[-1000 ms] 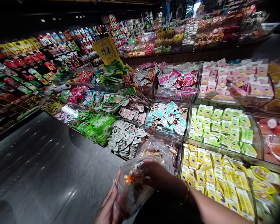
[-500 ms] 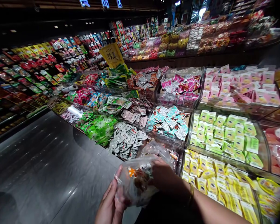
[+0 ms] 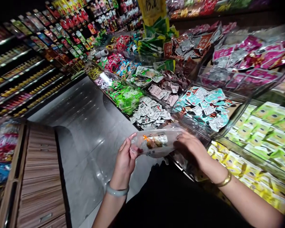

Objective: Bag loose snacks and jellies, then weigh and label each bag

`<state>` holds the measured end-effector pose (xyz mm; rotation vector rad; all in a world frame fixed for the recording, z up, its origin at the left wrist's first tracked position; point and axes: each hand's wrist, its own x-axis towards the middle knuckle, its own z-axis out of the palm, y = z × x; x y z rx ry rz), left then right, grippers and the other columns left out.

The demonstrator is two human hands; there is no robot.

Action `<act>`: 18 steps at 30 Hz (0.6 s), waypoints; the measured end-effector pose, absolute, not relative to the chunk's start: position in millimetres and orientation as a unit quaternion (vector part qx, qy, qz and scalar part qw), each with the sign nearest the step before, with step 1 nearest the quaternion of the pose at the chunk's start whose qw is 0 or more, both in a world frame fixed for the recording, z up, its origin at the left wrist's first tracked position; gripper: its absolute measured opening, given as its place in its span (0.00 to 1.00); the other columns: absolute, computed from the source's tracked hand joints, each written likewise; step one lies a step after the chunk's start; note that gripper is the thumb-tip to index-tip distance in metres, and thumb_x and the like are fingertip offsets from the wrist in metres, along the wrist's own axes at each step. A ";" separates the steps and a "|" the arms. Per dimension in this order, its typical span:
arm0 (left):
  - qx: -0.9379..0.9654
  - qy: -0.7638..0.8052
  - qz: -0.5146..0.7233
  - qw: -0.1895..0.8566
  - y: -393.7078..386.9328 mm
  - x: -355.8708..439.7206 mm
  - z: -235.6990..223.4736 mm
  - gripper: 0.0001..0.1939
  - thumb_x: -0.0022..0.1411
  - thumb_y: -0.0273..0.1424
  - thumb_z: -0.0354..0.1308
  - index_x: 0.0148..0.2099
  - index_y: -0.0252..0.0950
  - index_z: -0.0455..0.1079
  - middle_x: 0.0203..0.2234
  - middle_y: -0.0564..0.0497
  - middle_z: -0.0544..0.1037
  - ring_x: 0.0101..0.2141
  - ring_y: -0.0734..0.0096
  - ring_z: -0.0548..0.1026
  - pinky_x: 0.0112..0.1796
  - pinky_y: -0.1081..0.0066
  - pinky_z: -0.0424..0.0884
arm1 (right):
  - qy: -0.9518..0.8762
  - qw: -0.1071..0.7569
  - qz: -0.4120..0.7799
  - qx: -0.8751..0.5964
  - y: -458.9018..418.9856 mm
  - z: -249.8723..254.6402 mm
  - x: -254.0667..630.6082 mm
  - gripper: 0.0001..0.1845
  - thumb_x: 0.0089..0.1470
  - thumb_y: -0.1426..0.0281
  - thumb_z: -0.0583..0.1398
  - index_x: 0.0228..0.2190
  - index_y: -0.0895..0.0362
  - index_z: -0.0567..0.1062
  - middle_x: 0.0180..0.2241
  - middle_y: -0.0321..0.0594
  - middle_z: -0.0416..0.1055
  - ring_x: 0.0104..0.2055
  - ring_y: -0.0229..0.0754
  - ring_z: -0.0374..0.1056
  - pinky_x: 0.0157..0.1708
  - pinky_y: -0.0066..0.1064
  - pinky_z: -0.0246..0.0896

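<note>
A clear plastic bag (image 3: 142, 147) is stretched between my two hands, above the floor at the edge of the snack bins. Inside it lies a small snack packet (image 3: 156, 140) with orange and white print and brownish contents. My left hand (image 3: 125, 156), with a pale bangle on its wrist, pinches the bag's left end. My right hand (image 3: 192, 148), a gold bracelet at its wrist, closes on the bag's right end; its fingertips are partly in shadow. White-grey packets (image 3: 150, 112) fill the bin just beyond the bag.
Further bins hold green packets (image 3: 127, 96), teal packets (image 3: 209, 103) and yellow packets (image 3: 242, 171). A plastic bag roll (image 3: 105, 78) lies on the far bins. At the left stand a wooden cabinet (image 3: 40, 171) and stocked shelves (image 3: 21, 69), with grey floor (image 3: 85, 126) between.
The view has swung left and down, bringing the wooden cabinet in. My right hand has come from over the bag's opening to its right end, and the bag is now stretched out flatter.
</note>
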<state>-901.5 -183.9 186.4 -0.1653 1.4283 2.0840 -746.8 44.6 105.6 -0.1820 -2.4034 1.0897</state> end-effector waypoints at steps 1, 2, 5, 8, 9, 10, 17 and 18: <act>-0.056 0.546 0.781 0.297 -184.4 -901.4 186.7 0.26 0.59 0.39 0.69 0.55 0.30 0.76 0.17 0.56 0.72 0.17 0.77 0.71 0.23 0.77 0.71 | -0.882 0.261 0.387 -0.069 43.6 104.7 -748.6 0.13 0.64 0.67 0.57 0.30 0.49 0.80 0.32 0.39 0.77 0.40 0.46 0.73 0.62 0.46 0.58; -0.050 0.553 0.778 0.295 -184.7 -901.3 187.1 0.27 0.59 0.40 0.69 0.56 0.30 0.75 0.16 0.57 0.71 0.17 0.77 0.71 0.23 0.76 0.72 | -0.892 0.264 0.364 -0.054 42.0 104.8 -750.6 0.14 0.64 0.68 0.56 0.31 0.49 0.80 0.33 0.39 0.77 0.41 0.47 0.73 0.64 0.48 0.56; -0.033 0.572 0.768 0.286 -184.4 -901.1 188.2 0.29 0.61 0.42 0.67 0.60 0.31 0.73 0.14 0.60 0.67 0.15 0.79 0.65 0.26 0.73 0.73 | -0.919 0.254 0.301 0.018 39.7 110.6 -755.3 0.12 0.62 0.72 0.57 0.32 0.48 0.80 0.31 0.36 0.76 0.39 0.45 0.72 0.67 0.51 0.50; -0.028 0.581 0.766 0.273 -183.9 -901.9 188.7 0.29 0.62 0.43 0.65 0.60 0.31 0.73 0.12 0.62 0.62 0.15 0.80 0.61 0.24 0.76 0.69 | -0.925 0.274 0.264 0.007 48.9 117.1 -755.4 0.11 0.64 0.71 0.56 0.37 0.49 0.79 0.30 0.35 0.76 0.37 0.43 0.71 0.66 0.51 0.50; -0.029 0.581 0.766 0.272 -183.7 -902.3 188.5 0.29 0.63 0.43 0.65 0.60 0.32 0.73 0.12 0.62 0.61 0.14 0.80 0.60 0.22 0.77 0.67 | -0.924 0.286 0.252 -0.012 53.7 118.0 -754.8 0.10 0.65 0.71 0.56 0.37 0.50 0.78 0.31 0.35 0.76 0.38 0.43 0.71 0.65 0.51 0.51; -0.031 0.582 0.765 0.274 -183.5 -902.8 188.2 0.29 0.63 0.44 0.64 0.60 0.32 0.72 0.12 0.63 0.61 0.14 0.81 0.59 0.21 0.78 0.65 | -0.925 0.292 0.243 -0.022 58.2 118.3 -754.1 0.09 0.65 0.70 0.57 0.38 0.50 0.78 0.31 0.35 0.76 0.38 0.43 0.71 0.65 0.52 0.51; -0.029 0.584 0.766 0.269 -179.0 -903.1 189.6 0.28 0.65 0.44 0.62 0.61 0.33 0.72 0.11 0.64 0.56 0.14 0.82 0.48 0.16 0.80 0.51 | -0.915 0.299 0.272 -0.018 59.6 121.6 -749.6 0.05 0.65 0.70 0.58 0.36 0.54 0.75 0.31 0.37 0.75 0.36 0.43 0.69 0.51 0.43 0.60; -0.031 0.580 0.767 0.275 -178.2 -902.5 191.8 0.27 0.65 0.43 0.62 0.61 0.34 0.72 0.11 0.64 0.55 0.14 0.82 0.45 0.16 0.80 0.49 | -0.909 0.306 0.282 -0.024 57.7 123.8 -748.4 0.04 0.64 0.70 0.60 0.35 0.54 0.75 0.30 0.37 0.75 0.35 0.43 0.69 0.49 0.42 0.61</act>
